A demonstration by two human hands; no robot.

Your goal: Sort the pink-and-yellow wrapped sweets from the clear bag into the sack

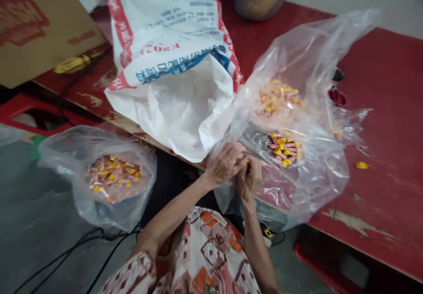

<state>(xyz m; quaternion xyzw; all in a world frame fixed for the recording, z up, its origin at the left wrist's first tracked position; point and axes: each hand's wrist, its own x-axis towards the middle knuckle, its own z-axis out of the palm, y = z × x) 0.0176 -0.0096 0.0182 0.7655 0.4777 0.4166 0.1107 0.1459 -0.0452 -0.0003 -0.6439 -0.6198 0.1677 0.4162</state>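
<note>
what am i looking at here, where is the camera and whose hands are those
This picture comes from a camera worn on a person's head, looking down at their own bare hands. The left hand and right hand are closed together on a clear plastic bag. Inside it lie small pink and yellow pieces, probably wrapped sweets. The bag rests on a worn red table, beside a white woven sack. A second clear bag, holding similar pieces, sits lower down to the left, off the table.

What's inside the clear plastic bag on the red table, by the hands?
Two patches of small yellow-and-pink wrapped pieces show through the clear plastic bag. Plastic folds, the left hand and the right hand cover the rest, so the bag's bottom can't be seen.
</note>
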